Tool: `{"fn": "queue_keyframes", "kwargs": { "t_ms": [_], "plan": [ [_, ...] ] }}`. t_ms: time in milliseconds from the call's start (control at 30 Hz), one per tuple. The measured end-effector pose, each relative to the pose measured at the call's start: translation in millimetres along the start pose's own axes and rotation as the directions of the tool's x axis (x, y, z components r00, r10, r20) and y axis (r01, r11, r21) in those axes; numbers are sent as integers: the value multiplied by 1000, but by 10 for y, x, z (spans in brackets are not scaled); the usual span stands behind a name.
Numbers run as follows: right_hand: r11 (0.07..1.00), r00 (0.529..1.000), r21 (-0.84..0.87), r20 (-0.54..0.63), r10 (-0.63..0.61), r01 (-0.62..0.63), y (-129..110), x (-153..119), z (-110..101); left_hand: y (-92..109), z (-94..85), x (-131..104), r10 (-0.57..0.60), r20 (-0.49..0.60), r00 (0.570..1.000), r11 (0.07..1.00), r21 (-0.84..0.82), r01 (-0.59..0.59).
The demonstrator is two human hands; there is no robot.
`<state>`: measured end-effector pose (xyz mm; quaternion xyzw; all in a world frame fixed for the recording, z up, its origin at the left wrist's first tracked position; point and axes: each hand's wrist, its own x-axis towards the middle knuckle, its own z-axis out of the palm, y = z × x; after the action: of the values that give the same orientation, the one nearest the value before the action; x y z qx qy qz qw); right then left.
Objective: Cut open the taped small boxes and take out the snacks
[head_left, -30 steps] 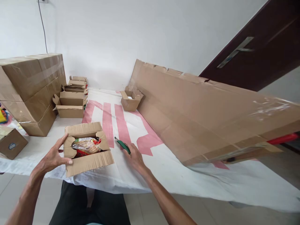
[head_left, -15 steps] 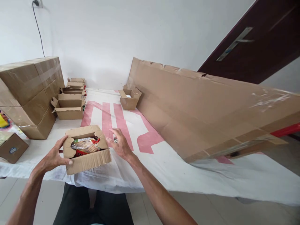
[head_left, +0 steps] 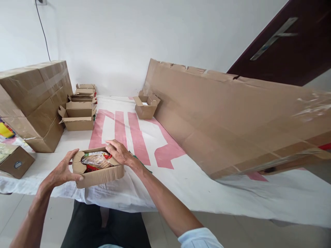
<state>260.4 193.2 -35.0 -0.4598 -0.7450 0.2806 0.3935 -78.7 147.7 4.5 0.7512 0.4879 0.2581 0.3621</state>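
A small open cardboard box (head_left: 100, 177) is at the near edge of the cloth-covered table. Inside it lies a clear plastic-wrapped food packet (head_left: 97, 161) with red and green print. My left hand (head_left: 60, 172) grips the box's left end, thumb on the near side and fingers at the far side. Over the box's right end rests my right hand (head_left: 117, 153), its fingers at the far right corner and flap; part of that end is hidden beneath it. Something green shows behind my right wrist.
Open small boxes (head_left: 79, 124) stand in a row at the back left, beside large stacked cartons (head_left: 33, 103). Another open box (head_left: 146, 112) is by the long cardboard panel (head_left: 219, 120) on the right. A box (head_left: 19, 165) sits at the far left.
My right hand has moved left from beside the box onto its right end. The far flap no longer shows as wide, and the whole view has shifted slightly.
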Motion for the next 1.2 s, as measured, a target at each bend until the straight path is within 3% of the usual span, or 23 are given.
{"fn": "queue_keyframes", "kwargs": {
  "t_ms": [300, 467, 667, 733, 833, 967, 1033, 1100, 1200],
  "plan": [
    [993, 996, -95, -60, 67, -73, -210, -190, 52, 16, 73, -24, 8, -49, 999, 1000, 2, -8],
    [990, 992, -74, -50, 117, -121, -304, -205, 31, 248, 243, 45, -11, -193, 981, 981, 187, 48],
    [986, 987, -60, -25, 156, -157, -280, -191, -58, 510, 425, 110, -113, -258, 960, 924, 328, 197],
    [986, 986, -36, -29, 163, -164, -245, -206, -88, 513, 406, 115, -98, -275, 956, 946, 271, 175],
    [981, 980, 23, -47, 195, -194, -181, -215, -136, 422, 304, 82, -120, -272, 955, 990, 41, 136],
    [961, 966, 133, -61, 251, -241, -117, -195, -213, 240, 145, -47, -189, -295, 937, 963, -243, 118],
    [943, 965, 227, -34, 258, -244, -98, -197, -272, 179, 98, -119, -154, -366, 918, 978, -188, 89],
    [909, 962, 329, -10, 273, -254, -76, -228, -354, 144, 80, -171, -56, -410, 910, 998, -16, 54],
    [820, 940, 478, 35, 339, -314, -20, -331, -487, 107, 101, -200, 135, -351, 926, 968, 246, -48]
  ]
}}
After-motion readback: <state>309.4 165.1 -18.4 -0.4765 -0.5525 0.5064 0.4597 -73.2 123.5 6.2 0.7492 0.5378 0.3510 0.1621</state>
